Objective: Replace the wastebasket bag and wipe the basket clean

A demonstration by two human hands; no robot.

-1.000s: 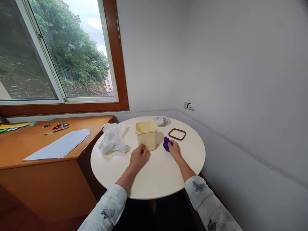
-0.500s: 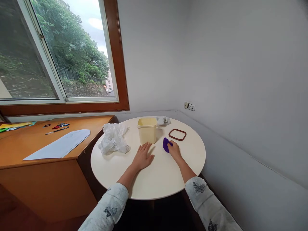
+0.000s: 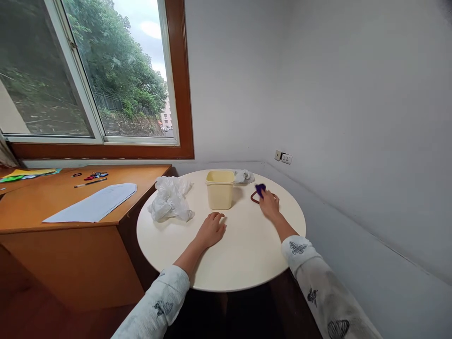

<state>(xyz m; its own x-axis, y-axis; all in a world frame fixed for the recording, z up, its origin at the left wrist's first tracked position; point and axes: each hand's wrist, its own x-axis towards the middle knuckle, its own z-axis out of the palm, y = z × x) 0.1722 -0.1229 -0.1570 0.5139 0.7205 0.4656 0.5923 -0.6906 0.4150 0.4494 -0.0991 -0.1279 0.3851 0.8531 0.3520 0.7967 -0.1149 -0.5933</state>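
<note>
On the round white table (image 3: pixel 243 263), my right hand (image 3: pixel 270 206) grips a purple cloth (image 3: pixel 260 189) over the far right part. Under that hand and cloth lies a reddish-brown rounded frame (image 3: pixel 254 197), partly covered by them. My left hand (image 3: pixel 211 230) rests on the tabletop with its fingers stretched out, holding nothing. Just beyond its fingertips stands a pale yellow open-topped bin (image 3: pixel 220 193), upright. A crumpled clear plastic bag (image 3: pixel 171 200) lies left of the bin. Behind the bin to the right is a bunched greyish-white cloth or bag (image 3: pixel 243 176).
A wooden desk (image 3: pixel 148 181) adjoins on the left, bearing white paper sheets (image 3: pixel 97 207), a pen (image 3: pixel 90 182) and coloured papers (image 3: pixel 31 175). The grey wall (image 3: pixel 353 141) with a power socket (image 3: pixel 286 158) closes off the right side. A window is at upper left.
My right hand has moved away and to the right with the purple cloth, reaching the reddish-brown frame. My left hand has drawn slightly back from the bin. The view has shifted a little.
</note>
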